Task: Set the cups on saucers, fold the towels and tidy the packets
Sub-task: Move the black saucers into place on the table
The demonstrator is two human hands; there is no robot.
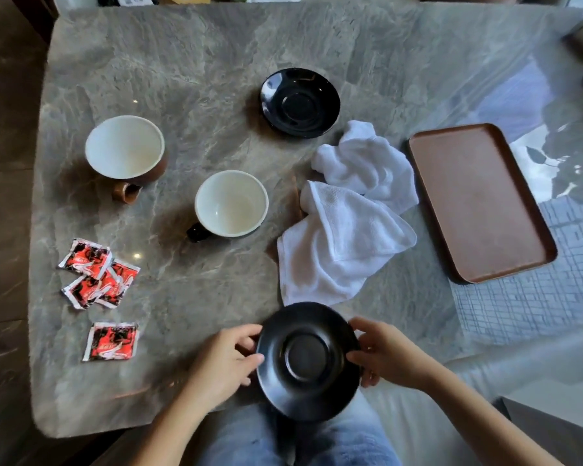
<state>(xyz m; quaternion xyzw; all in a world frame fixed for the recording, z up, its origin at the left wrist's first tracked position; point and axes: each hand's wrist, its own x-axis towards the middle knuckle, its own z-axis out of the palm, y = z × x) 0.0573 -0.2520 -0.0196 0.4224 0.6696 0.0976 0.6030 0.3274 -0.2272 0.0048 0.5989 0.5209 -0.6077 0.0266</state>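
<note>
A black saucer (308, 391) hangs over the table's near edge, gripped on its left rim by my left hand (224, 358) and on its right rim by my right hand (382, 353). A second black saucer (300, 102) lies at the back of the table. A brown cup (127, 151) stands at the left, a black cup (231, 203) in the middle, both white inside and empty. Two crumpled white towels (344, 237) lie right of the black cup. Several red packets (98, 277) are scattered at the front left, one (111, 341) apart from the others.
A brown rectangular tray (482, 203) lies at the right of the grey marble table (199, 62). My jeans-clad legs show below the table edge. Dark objects sit at the far right edge of view.
</note>
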